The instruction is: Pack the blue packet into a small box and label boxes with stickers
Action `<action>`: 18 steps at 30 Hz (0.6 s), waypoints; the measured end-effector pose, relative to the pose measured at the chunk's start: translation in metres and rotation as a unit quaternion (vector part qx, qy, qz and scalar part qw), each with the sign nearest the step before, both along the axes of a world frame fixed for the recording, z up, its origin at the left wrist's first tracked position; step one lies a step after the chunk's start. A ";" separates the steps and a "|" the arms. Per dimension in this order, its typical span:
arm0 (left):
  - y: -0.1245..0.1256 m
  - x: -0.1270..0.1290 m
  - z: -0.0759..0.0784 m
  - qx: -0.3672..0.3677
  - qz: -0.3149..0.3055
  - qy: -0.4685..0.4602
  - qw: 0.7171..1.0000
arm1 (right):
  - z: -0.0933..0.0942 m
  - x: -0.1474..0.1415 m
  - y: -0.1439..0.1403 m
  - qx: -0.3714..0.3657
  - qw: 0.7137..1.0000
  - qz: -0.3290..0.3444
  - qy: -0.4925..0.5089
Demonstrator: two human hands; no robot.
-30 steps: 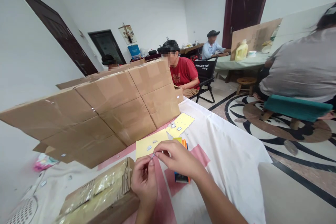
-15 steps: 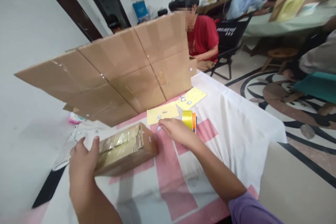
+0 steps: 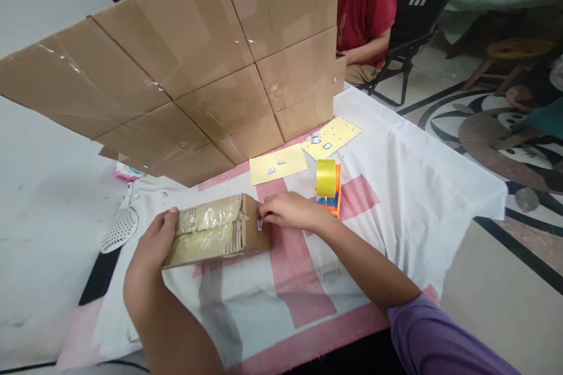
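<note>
Head view: the left hand grips the left end of the cardboard box, thumb over its top, fingers hidden, presumably to steady it on the cloth-covered counter. At the box's right end is a small pale piece; the right hand bends its fingertips to it, though whether they pinch or press I cannot tell. The tape dispenser stands farther right, probably kept within reach.

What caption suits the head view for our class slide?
Left hand on a brown rectangular cardboard box, right hand at its opposite end, near a yellow tape roll on an orange dispenser.
</note>
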State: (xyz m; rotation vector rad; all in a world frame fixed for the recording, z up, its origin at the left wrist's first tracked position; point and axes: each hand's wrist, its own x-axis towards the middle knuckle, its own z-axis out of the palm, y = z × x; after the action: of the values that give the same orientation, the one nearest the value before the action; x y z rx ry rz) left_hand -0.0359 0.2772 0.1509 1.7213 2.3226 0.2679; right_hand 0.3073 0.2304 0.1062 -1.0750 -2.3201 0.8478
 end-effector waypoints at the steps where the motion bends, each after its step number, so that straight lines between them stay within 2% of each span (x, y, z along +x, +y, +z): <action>1: 0.000 0.000 0.000 -0.003 0.007 -0.011 1.000 | -0.001 -0.001 0.000 0.004 1.000 0.004 0.006; 6: -0.002 0.002 0.000 -0.011 0.028 -0.050 0.998 | -0.004 -0.002 0.001 0.031 0.999 0.029 0.018; 10: -0.003 0.005 0.002 -0.012 0.028 -0.057 0.998 | 0.000 -0.001 -0.002 0.026 0.999 0.040 0.021; 18: -0.009 0.015 0.010 -0.017 0.035 -0.053 0.998 | 0.008 -0.003 -0.006 0.051 0.998 0.027 -0.010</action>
State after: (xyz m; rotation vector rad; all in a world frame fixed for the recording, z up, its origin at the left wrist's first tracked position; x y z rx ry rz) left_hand -0.0207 0.2678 0.1610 1.5726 2.2991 0.3228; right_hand 0.3045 0.2248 0.1139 -0.9859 -2.3917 0.7331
